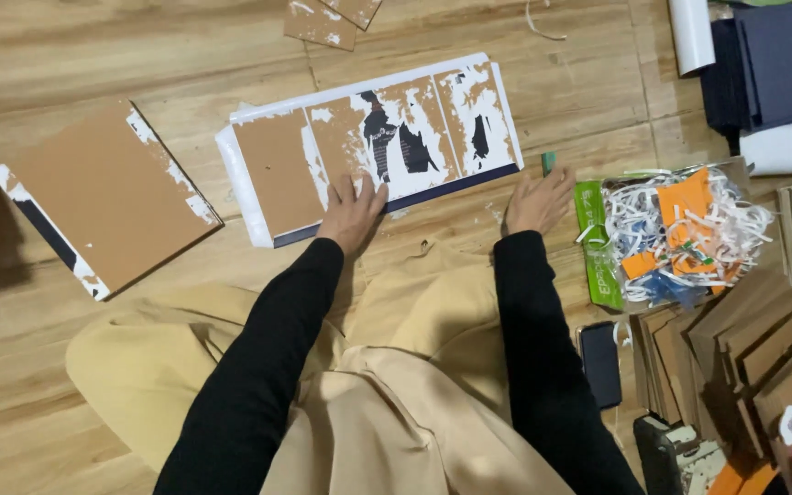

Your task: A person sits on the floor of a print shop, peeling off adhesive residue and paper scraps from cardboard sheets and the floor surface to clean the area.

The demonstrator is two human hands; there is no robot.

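Straight ahead of your knees, at twelve o'clock on the wooden floor (66, 55), lies the brown panel board (373, 147), flat, its long axis running from nine o'clock to three o'clock and tilted slightly up toward two. Torn white and dark paper patches cover its right half. Your left hand (352, 213) rests open on its near edge, fingers spread flat on the board. Your right hand (537, 198) lies open too, palm down on the floor just beside the board's near right corner, not touching it as far as you can see.

At nine o'clock one second brown board (107, 197) lies flat, its long axis pointing toward eleven. At twelve, far off, two small brown scraps (327, 18) overlap.

At three o'clock a green bag (680, 234) holds a heap of white, orange and blue paper strips. Beside it, at four o'clock, lie one dark phone (601, 362) and a fanned stack of brown cards (753, 348), too many to count.
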